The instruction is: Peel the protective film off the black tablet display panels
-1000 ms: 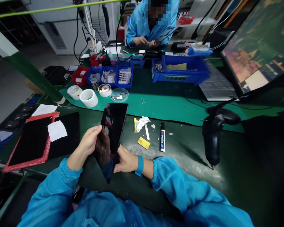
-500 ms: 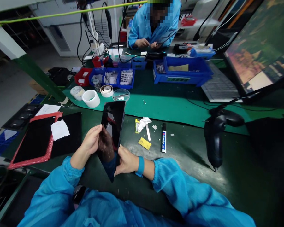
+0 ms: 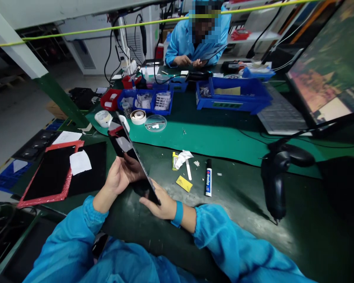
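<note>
We look down at a dark green workbench (image 3: 238,196) from the wearer's head; both arms are in bright blue sleeves. The left hand (image 3: 120,175) and the right hand (image 3: 159,202) together hold a dark glossy panel (image 3: 124,145), raised off the bench and turned so that we see it almost edge-on; its far end rises toward the upper left and its near end dips toward the wearer. The left hand's fingers are closed around the panel's middle; the right hand, with a blue wristband (image 3: 177,213) at its wrist, clasps the near end from below; both grips are closed on the panel.

Just right of the hands, a yellow slip (image 3: 184,183), a crumpled white strip (image 3: 183,156) and a black and white marker pen (image 3: 208,177) lie on the bench; further right a black handheld tool (image 3: 275,173) rests near a cable. To the left lies a red-edged black tray (image 3: 51,177) with a white paper (image 3: 80,162) on it. Beyond the panel, on a lighter green mat (image 3: 218,133), we see a tape roll (image 3: 138,116), a clear round dish (image 3: 155,122), small blue bins (image 3: 153,100) and a larger blue tray (image 3: 233,94); a keyboard (image 3: 279,114) and a lit monitor (image 3: 327,70) stand at right. At the far side a co-worker in a blue coat (image 3: 194,43) has both hands on the bench.
</note>
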### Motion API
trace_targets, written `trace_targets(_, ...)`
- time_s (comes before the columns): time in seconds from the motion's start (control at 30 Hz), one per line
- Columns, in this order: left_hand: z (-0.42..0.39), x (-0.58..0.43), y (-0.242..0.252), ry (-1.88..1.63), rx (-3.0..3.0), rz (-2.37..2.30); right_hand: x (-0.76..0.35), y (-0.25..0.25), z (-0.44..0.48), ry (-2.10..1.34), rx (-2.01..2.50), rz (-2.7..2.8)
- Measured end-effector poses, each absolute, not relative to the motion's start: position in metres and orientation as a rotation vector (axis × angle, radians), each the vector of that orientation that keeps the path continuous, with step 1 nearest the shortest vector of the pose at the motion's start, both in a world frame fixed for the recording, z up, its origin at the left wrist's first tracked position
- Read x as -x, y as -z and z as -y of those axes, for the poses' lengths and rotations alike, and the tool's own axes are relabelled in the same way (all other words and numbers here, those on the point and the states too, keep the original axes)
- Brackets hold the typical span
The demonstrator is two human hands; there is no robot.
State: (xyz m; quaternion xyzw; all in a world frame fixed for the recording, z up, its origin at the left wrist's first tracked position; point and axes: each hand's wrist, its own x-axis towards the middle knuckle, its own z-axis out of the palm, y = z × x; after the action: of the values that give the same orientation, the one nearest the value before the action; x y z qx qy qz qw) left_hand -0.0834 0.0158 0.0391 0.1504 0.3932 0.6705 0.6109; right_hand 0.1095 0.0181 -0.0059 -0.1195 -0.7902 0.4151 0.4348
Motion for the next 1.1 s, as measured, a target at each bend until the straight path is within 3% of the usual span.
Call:
trace_targets(0.2,-0.023,0.087,-0.037,-1.646,-0.344,-0.929,-0.120,-0.023,-0.031,-0.983,0.717,1.743)
trace_targets(0.53,-0.032,0.100,-0.024,-1.715,-0.541,-1.191,-0.155,-0.101,-0.054,-0.683,0.733,1.704)
trace_targets(1.1,-0.024,0.093,-0.019,-1.577,-0.608,-1.176,-0.164,-0.119,-0.049,-0.518,0.633,1.906)
